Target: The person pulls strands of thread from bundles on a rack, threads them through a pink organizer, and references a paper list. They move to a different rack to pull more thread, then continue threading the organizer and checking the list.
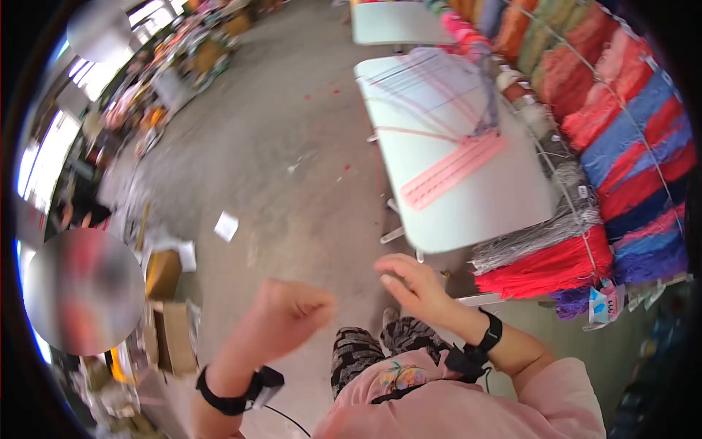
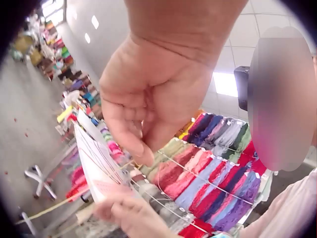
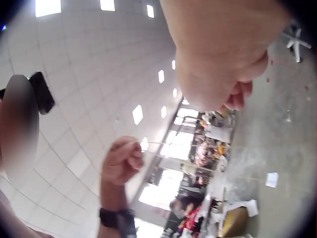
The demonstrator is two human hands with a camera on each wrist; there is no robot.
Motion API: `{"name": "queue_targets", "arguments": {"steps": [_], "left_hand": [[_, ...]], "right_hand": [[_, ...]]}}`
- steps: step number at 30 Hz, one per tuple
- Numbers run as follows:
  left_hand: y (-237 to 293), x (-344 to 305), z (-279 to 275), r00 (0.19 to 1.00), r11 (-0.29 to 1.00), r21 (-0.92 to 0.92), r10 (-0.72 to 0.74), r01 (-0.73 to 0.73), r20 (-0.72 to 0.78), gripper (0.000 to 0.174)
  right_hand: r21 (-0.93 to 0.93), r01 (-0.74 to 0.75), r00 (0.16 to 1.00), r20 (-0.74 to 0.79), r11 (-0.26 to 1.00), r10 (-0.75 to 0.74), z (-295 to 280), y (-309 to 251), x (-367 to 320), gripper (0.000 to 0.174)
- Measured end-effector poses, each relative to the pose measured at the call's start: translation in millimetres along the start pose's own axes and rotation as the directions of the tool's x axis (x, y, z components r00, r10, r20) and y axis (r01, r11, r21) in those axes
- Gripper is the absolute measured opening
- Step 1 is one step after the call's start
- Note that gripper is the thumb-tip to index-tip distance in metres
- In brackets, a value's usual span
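My left hand (image 1: 281,314) is raised in front of my body with its fingers curled. In the right wrist view, thin pale strands of yarn (image 3: 178,145) run from the curled fingertips of the left hand (image 3: 123,161) out to the right. The left wrist view has one pale strand (image 2: 52,206) slanting up toward the left fingertips. A little apart, my right hand (image 1: 417,287) is raised near the white table's front corner, its fingers bent and the thumb apart. I cannot tell whether the right hand pinches a strand.
A white table (image 1: 504,205) at the right bears a pink slotted strip (image 1: 453,170) and sheer fabric (image 1: 439,80). Hanks of coloured yarn (image 1: 629,146) hang on a rack beyond it. On the left are a cardboard box (image 1: 174,336) and piled goods (image 1: 157,88). Paper (image 1: 227,226) lies on the floor.
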State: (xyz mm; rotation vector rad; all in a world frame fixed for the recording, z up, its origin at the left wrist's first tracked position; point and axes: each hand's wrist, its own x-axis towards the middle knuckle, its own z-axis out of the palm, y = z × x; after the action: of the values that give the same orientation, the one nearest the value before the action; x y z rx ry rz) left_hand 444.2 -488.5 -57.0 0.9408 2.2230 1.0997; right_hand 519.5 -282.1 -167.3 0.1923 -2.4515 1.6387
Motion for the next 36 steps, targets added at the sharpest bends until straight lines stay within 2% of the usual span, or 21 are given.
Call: {"name": "queue_targets", "arguments": {"steps": [2, 5, 6, 7, 8, 9, 12, 13, 16, 17, 20, 21, 23, 24, 27, 28, 30, 33, 36], "left_hand": [[7.3, 40.2, -0.9, 0.997, 0.997, -0.037, 0.068, -0.067, 0.038, 0.005], [3.0, 101.0, -6.9, 0.988, 0.975, -0.172, 0.150, -0.144, 0.024, 0.006], [-4.2, 122.0, -9.9, 0.985, 0.959, -0.235, 0.170, -0.160, 0.020, 0.006], [-12.1, 143.0, -14.7, 0.986, 0.926, -0.358, 0.153, -0.117, 0.072, 0.009], [-16.6, 163.0, -19.8, 0.979, 0.921, -0.371, 0.171, -0.121, 0.107, 0.009], [-20.5, 183.1, -24.0, 0.971, 0.914, -0.387, 0.189, -0.120, 0.145, 0.010], [-29.9, 238.2, -33.4, 0.928, 0.890, -0.441, 0.253, -0.113, 0.272, 0.010], [-31.3, 252.7, -34.9, 0.911, 0.881, -0.463, 0.267, -0.099, 0.314, 0.011], [-32.4, 290.6, -38.7, 0.843, 0.886, -0.449, 0.327, -0.116, 0.428, 0.010], [-29.0, 301.0, -39.9, 0.805, 0.876, -0.466, 0.365, -0.127, 0.468, 0.011], [-27.2, 325.2, -26.1, 0.699, 0.889, -0.457, 0.331, -0.006, 0.634, 0.013], [-28.6, 333.4, -18.7, 0.629, 0.913, -0.407, 0.307, 0.016, 0.714, 0.014], [-34.1, 350.8, 5.2, 0.616, 0.901, -0.435, 0.341, 0.003, 0.710, 0.020], [-35.8, 357.9, 18.6, 0.617, 0.892, -0.451, 0.358, -0.005, 0.701, 0.024], [-35.8, 372.1, 51.9, 0.650, 0.872, -0.391, 0.117, 0.294, 0.751, 0.033], [-31.7, 376.7, 56.6, 0.610, 0.862, -0.348, 0.059, 0.368, 0.790, 0.033], [-23.2, 385.5, 63.4, 0.506, 0.829, -0.241, -0.058, 0.504, 0.861, 0.033], [-15.8, 395.4, 72.2, 0.465, 0.870, -0.146, -0.103, 0.470, 0.879, 0.028], [-14.3, 402.0, 80.8, 0.460, 0.903, -0.118, -0.095, 0.413, 0.883, 0.035]], "right_hand": [[0.097, 0.162, 0.978, -0.147, 0.982, -0.147, -10.7, -25.4, 27.9, 0.032], [0.298, 0.099, 0.990, -0.125, 0.949, -0.064, -16.0, -34.3, 62.5, 0.033], [0.308, 0.036, 0.987, -0.158, 0.951, 0.014, -20.2, -34.0, 74.2, 0.032], [0.321, -0.031, 0.976, -0.194, 0.946, 0.098, -24.4, -32.0, 85.1, 0.030], [0.340, -0.103, 0.955, -0.229, 0.935, 0.188, -26.3, -27.8, 94.8, 0.029], [0.184, -0.018, 0.893, -0.439, 0.983, 0.099, -25.5, -19.4, 105.1, 0.026], [-0.203, -0.037, 0.774, -0.625, 0.979, -0.101, -35.9, -7.3, 132.4, 0.029], [-0.259, -0.134, 0.718, -0.690, 0.957, -0.086, -36.8, -8.8, 141.3, 0.025], [-0.365, -0.254, 0.609, -0.780, 0.896, -0.146, -41.4, -0.5, 153.4, 0.016], [-0.341, -0.308, 0.591, -0.800, 0.888, -0.102, -41.5, -2.0, 154.8, 0.012], [-0.181, -0.465, 0.484, -0.872, 0.867, 0.078, -50.0, -6.5, 155.7, 0.009], [0.065, -0.506, 0.364, -0.888, 0.860, 0.281, -55.3, -4.5, 155.1, 0.007], [0.176, -0.494, 0.211, -0.926, 0.851, 0.314, -76.9, 18.9, 147.7, 0.008], [0.135, -0.546, 0.232, -0.924, 0.827, 0.304, -93.2, 32.0, 142.0, 0.008], [0.033, -0.616, 0.274, -0.928, 0.787, 0.254, -127.6, 84.8, 126.0, 0.010], [0.009, -0.617, 0.277, -0.933, 0.787, 0.228, -133.3, 97.5, 126.9, 0.011], [0.049, -0.660, 0.272, -0.914, 0.749, 0.300, -136.8, 113.0, 123.3, 0.014], [0.060, -0.676, 0.278, -0.902, 0.735, 0.329, -138.7, 118.9, 118.9, 0.014], [0.002, -0.694, 0.321, -0.894, 0.720, 0.312, -141.2, 114.1, 117.9, 0.012]]}}
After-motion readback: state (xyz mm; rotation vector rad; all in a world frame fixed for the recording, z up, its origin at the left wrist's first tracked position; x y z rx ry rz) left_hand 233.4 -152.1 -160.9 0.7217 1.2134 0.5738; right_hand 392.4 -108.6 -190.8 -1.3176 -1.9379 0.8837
